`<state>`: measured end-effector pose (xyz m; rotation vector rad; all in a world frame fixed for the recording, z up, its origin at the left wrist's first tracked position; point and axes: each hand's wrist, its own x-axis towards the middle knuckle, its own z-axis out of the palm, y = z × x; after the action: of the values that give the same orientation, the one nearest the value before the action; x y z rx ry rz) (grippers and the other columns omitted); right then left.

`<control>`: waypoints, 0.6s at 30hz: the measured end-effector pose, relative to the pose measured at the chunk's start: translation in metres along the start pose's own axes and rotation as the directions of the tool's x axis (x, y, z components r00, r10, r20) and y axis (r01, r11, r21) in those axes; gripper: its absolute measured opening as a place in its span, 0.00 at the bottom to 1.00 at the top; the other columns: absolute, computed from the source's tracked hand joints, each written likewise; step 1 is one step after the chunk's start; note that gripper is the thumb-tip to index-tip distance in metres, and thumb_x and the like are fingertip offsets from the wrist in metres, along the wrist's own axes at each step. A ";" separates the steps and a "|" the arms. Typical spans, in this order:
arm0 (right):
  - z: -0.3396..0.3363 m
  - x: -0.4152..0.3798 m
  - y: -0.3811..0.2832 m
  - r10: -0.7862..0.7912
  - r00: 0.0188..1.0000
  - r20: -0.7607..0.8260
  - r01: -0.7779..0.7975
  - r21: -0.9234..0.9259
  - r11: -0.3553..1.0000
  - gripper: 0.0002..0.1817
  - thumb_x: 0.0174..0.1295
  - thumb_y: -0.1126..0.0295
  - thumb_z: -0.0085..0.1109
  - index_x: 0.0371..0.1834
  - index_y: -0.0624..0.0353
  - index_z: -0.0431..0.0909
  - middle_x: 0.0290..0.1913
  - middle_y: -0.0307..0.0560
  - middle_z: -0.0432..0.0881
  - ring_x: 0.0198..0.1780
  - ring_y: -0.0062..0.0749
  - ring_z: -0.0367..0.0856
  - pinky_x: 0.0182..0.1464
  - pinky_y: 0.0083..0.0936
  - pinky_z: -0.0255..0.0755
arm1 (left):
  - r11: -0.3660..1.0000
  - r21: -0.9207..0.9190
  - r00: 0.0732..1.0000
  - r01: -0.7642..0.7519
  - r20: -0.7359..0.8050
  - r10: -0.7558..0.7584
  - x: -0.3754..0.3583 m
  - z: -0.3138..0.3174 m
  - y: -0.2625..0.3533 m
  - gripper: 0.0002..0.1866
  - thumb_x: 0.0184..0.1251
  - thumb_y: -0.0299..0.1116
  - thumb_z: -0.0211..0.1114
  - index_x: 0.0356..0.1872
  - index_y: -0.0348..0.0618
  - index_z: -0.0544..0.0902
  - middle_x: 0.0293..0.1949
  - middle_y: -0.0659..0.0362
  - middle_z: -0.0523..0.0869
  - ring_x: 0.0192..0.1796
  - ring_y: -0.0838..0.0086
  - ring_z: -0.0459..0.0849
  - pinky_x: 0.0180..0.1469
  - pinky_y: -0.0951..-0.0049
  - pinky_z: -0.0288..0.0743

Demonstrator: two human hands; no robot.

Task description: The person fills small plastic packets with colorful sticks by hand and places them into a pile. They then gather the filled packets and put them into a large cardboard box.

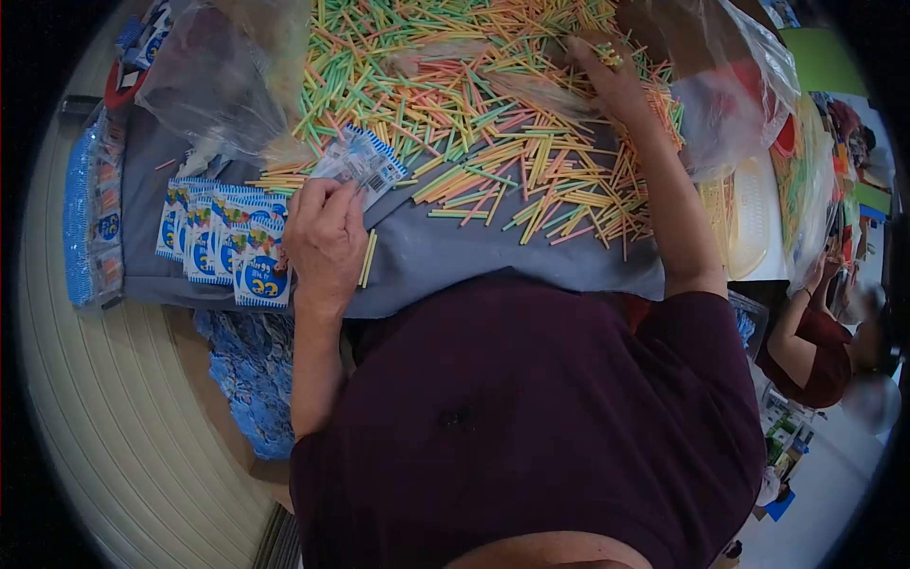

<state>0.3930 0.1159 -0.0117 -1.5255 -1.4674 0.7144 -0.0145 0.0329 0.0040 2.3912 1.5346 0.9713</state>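
Note:
My left hand [327,237] is closed on a small blue-and-white plastic packet [365,166], pinching its lower edge with the barcode side up. Beyond it spreads a big heap of thin pastel sticks [455,104] in green, yellow, orange and pink. At the heap's far right, my right hand [611,85] has its fingers curled round a small bunch of sticks [608,57], whose ends show. Beside my left wrist, several printed packets [223,242] lie overlapping in a row. Two loose yellow sticks [368,258] lie just right of that wrist.
Clear plastic sheeting [227,81] bunches at the left of the heap, and more [739,85] at the right. A blue bag of packets [93,213] stands at the left edge. A white plastic basket [749,218] is at right. Another person [815,351] sits farther right.

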 end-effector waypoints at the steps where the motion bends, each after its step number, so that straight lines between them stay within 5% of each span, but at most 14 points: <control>1: 0.000 0.003 -0.003 -0.086 0.996 -0.033 0.086 -0.021 0.996 0.23 0.71 0.46 0.58 0.52 0.54 0.80 0.51 0.47 0.82 0.56 0.34 0.82 0.54 0.37 0.80 | 0.999 -0.041 1.000 0.018 -0.010 -0.018 0.000 0.000 -0.002 0.05 0.56 0.22 0.72 0.35 0.37 0.87 0.34 0.56 0.82 0.37 0.61 0.82 0.40 0.65 0.76; 3: -0.002 0.006 -0.026 -0.184 0.982 -0.052 0.182 -0.038 0.983 0.20 0.75 0.50 0.55 0.47 0.59 0.78 0.43 0.43 0.86 0.49 0.25 0.85 0.50 0.34 0.79 | 0.968 -0.215 0.991 0.130 0.000 -0.134 -0.001 -0.002 -0.007 0.05 0.56 0.21 0.72 0.34 0.36 0.87 0.33 0.57 0.82 0.36 0.67 0.82 0.38 0.69 0.76; 5: -0.005 0.006 -0.049 -0.228 0.968 -0.104 0.236 0.068 0.969 0.21 0.76 0.49 0.51 0.46 0.59 0.78 0.44 0.44 0.86 0.51 0.27 0.84 0.53 0.35 0.77 | 0.896 -0.364 0.965 0.252 0.030 -0.259 -0.001 -0.007 -0.008 0.05 0.56 0.19 0.72 0.33 0.35 0.86 0.32 0.59 0.82 0.34 0.72 0.82 0.36 0.73 0.75; 7: -0.004 -0.001 -0.070 -0.229 0.965 -0.126 0.253 0.236 0.938 0.23 0.76 0.48 0.48 0.44 0.60 0.77 0.44 0.45 0.86 0.52 0.30 0.83 0.55 0.35 0.76 | 0.662 -0.697 0.942 0.275 0.056 -0.332 0.007 -0.011 -0.001 0.06 0.55 0.17 0.74 0.31 0.33 0.85 0.31 0.62 0.82 0.32 0.82 0.80 0.34 0.79 0.73; 12: 0.043 -0.028 -0.120 -0.266 0.963 0.050 0.191 0.570 0.799 0.28 0.78 0.45 0.39 0.40 0.61 0.76 0.47 0.47 0.86 0.57 0.35 0.82 0.61 0.38 0.72 | 0.603 -0.731 0.936 0.319 0.141 -0.324 0.036 0.011 0.028 0.07 0.54 0.20 0.78 0.30 0.33 0.86 0.27 0.65 0.84 0.29 0.86 0.78 0.33 0.82 0.72; 18: 0.086 -0.035 -0.145 -0.284 0.914 0.290 0.040 0.631 0.775 0.34 0.80 0.42 0.29 0.35 0.62 0.74 0.49 0.49 0.87 0.63 0.42 0.80 0.68 0.40 0.68 | 0.525 -0.809 0.963 0.265 0.196 -0.186 0.060 0.024 0.048 0.04 0.62 0.17 0.72 0.34 0.34 0.86 0.33 0.64 0.87 0.36 0.84 0.84 0.41 0.81 0.79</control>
<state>0.2447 0.0868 0.0708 -0.7650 -1.4119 1.2800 0.0524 0.0667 0.0331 1.4724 0.9513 1.1581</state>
